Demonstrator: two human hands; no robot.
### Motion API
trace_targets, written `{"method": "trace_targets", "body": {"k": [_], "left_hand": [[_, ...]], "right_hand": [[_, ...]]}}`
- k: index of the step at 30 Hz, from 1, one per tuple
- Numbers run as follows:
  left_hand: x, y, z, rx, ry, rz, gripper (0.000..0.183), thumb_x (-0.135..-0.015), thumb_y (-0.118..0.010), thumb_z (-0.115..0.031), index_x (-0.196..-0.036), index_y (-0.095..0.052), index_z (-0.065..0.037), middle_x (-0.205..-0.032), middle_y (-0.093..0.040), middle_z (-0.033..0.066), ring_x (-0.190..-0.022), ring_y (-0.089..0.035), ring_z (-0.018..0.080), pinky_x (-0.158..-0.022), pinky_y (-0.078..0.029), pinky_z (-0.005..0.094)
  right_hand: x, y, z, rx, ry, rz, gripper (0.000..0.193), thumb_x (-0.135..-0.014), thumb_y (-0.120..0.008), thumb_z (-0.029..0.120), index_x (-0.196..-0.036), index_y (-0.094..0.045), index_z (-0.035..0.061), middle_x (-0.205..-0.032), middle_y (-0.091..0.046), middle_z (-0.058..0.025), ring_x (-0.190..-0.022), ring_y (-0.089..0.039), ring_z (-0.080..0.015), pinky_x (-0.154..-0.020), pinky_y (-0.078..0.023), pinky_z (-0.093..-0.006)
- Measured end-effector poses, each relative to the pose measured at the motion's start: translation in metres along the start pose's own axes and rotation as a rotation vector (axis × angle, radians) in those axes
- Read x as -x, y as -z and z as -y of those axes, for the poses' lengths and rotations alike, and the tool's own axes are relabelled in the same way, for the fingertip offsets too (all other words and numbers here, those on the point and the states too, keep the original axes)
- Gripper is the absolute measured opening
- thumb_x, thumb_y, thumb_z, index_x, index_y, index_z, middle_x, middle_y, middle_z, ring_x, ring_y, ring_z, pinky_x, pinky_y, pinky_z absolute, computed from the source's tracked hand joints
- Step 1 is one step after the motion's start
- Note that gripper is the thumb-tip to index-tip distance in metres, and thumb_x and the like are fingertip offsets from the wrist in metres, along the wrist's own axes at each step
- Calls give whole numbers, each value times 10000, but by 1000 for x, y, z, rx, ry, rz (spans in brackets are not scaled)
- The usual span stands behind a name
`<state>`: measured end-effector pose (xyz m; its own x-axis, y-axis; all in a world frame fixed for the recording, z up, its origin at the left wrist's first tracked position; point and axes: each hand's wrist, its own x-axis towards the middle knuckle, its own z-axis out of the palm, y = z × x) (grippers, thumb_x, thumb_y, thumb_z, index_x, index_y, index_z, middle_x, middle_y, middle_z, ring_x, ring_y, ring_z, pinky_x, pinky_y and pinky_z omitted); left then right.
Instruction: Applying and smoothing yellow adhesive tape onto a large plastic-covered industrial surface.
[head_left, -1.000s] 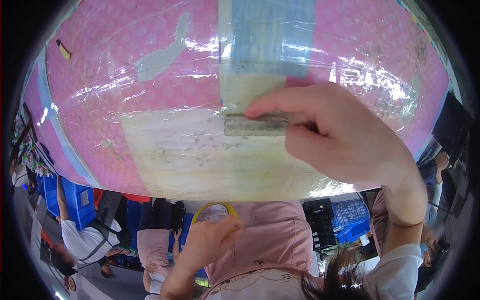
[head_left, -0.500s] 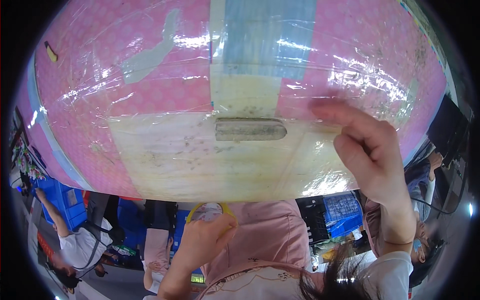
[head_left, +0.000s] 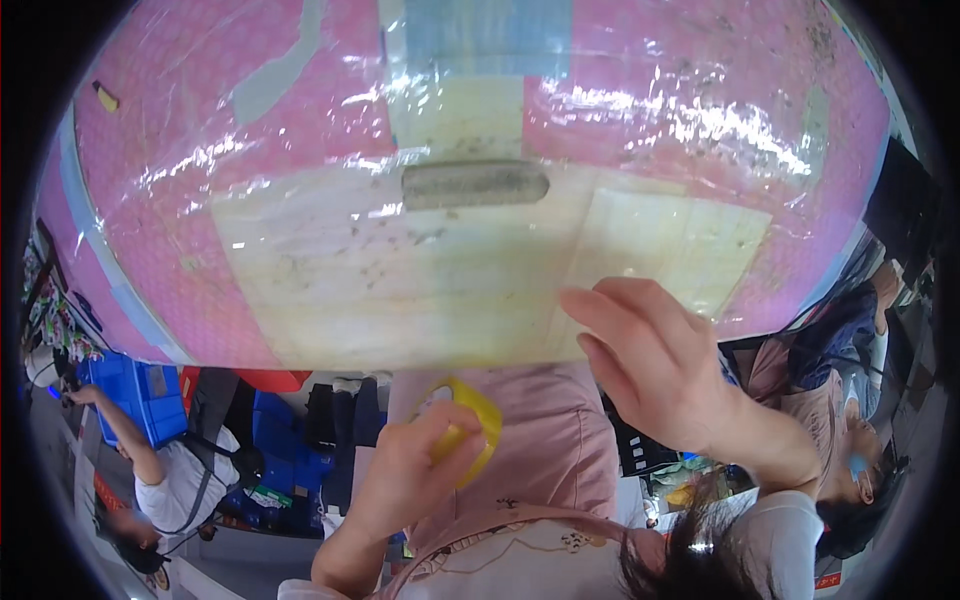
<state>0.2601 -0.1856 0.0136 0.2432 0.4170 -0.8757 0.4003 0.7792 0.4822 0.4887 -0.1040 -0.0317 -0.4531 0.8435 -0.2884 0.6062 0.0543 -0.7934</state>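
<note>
My left hand [head_left: 415,458] grips a yellow roll of tape [head_left: 473,435] just off the near edge of the worktable, in front of the pink apron [head_left: 550,420]. My right hand [head_left: 655,350] is over the table's near edge, right of the middle, with bent fingers and a gap between thumb and forefinger. Nothing shows in it. The worktable [head_left: 320,260] has a pink dotted cover under glossy clear film, patched with pale yellow and blue pieces. A grey, worn slot-shaped strip [head_left: 475,185] lies in its middle.
A small yellow-and-black piece [head_left: 105,97] lies at the table's far left. Blue crates [head_left: 148,400] stand at the lower left beside a person in a white top [head_left: 180,490]. Another person with a blue mask [head_left: 858,466] is at the right.
My right hand has drawn back from the tabletop toward the near edge and left. My left hand has moved slightly right with the tape roll, which has turned. The view has shifted.
</note>
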Motion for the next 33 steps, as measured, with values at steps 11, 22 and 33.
{"method": "trace_targets", "body": {"k": [11, 22, 33], "left_hand": [[11, -7, 18, 614, 131, 138, 138, -963, -524, -102, -1080, -474, -50, -922, -607, 95, -760, -655, 163, -644, -561, 296], [21, 3, 58, 396, -56, 108, 148, -961, -521, -89, -1094, -474, -47, -999, -597, 83, -818, -631, 124, -646, -558, 276], [29, 6, 78, 66, -201, -37, 220, -887, -598, -130, -1088, -532, -68, -716, -607, 113, -651, -627, 181, -582, -455, 301]], "right_hand": [[179, -124, -22, -62, -643, 301, 330, -934, -572, 283, -923, -600, -45, -1008, -628, -235, -1024, -582, -313, -861, -460, -386], [72, -77, 77, -252, -235, -108, 289, -808, -689, 126, -1063, -631, 3, -993, -645, -144, -905, -638, -298, -792, -505, -339], [71, -110, 91, -5, -62, 7, 104, -757, -669, 55, -841, -610, 39, -763, -547, -77, -740, -567, -266, -602, -484, -382]]}}
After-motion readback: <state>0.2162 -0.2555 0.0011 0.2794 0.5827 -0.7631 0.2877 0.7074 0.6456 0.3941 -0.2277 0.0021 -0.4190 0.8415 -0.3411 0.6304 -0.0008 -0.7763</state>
